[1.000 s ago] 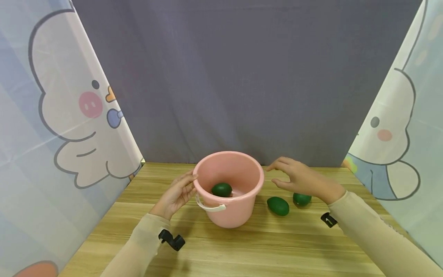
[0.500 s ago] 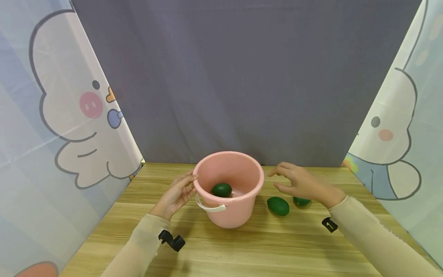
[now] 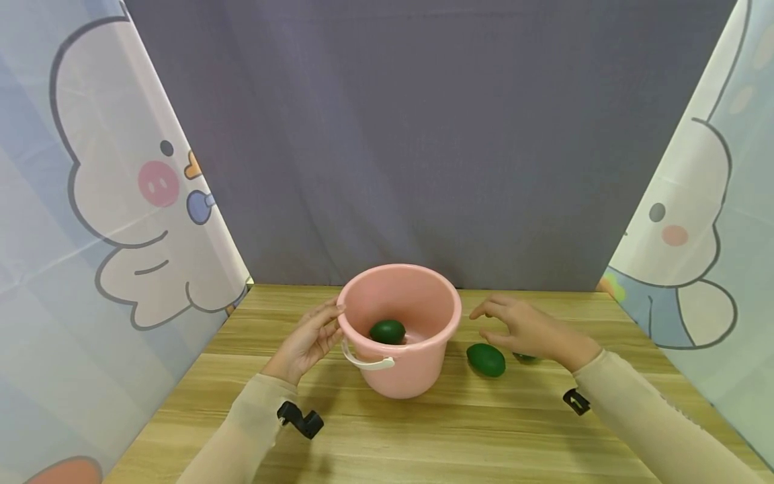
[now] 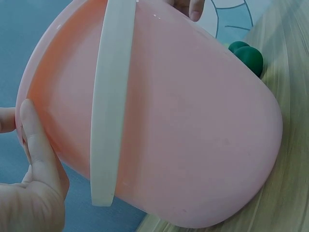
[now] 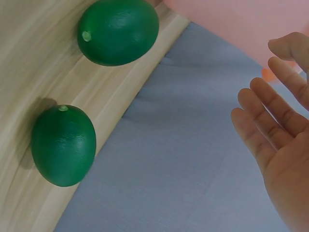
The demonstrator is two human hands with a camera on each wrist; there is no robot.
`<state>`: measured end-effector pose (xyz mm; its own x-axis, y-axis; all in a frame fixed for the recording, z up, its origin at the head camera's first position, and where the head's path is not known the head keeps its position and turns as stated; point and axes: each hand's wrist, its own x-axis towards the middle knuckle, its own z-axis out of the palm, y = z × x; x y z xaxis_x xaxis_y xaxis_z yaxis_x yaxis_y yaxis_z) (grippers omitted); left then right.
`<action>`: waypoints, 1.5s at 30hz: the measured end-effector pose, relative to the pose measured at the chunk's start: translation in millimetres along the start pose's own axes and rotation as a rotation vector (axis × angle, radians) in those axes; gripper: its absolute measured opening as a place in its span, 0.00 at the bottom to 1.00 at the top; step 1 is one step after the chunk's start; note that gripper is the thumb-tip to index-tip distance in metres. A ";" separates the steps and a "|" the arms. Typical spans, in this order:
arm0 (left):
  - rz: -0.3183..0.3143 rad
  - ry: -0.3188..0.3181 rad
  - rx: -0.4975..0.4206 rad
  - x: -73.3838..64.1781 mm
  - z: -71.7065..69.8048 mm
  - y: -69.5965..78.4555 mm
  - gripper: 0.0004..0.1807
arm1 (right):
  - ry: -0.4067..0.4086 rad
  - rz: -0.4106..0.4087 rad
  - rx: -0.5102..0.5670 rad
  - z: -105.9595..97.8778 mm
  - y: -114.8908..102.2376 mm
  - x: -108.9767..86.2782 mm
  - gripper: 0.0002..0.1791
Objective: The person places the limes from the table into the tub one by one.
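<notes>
Bucket [image 3: 405,373] of pink plastic stands on the wooden table [image 3: 387,437]. The L hand [image 3: 307,343] pinches its rim at the L side, w/ fingertips on the edge. The R hand [image 3: 525,328] is half spread, fingers slightly bent, thumb apart, near the bucket. One green oval fruit [image 3: 388,331] lies inside; a 2nd fruit [image 3: 486,360] and a 3rd fruit [image 3: 526,358] are on the table, the latter partly hidden by the R hand. The pale mark on the R black wrist clip [image 3: 576,401] is too small to read.
</notes>
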<state>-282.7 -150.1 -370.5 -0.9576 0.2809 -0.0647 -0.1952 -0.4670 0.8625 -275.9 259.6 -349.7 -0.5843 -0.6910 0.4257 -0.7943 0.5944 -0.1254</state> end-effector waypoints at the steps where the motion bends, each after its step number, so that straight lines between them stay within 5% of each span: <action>1: 0.001 -0.003 -0.001 -0.1 0.0 0.0 0.30 | -0.007 0.005 0.007 0.7 0.0 -0.7 0.15; 45: 0.003 0.018 0.000 0.4 -1.3 -1.3 0.31 | -0.102 0.033 0.040 33.0 5.5 -22.3 0.14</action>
<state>-283.1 -150.5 -372.2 -0.9618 0.2642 -0.0716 -0.1926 -0.4675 0.8628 -272.8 264.7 -389.4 -0.6223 -0.7108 0.3279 -0.7793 0.6021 -0.1739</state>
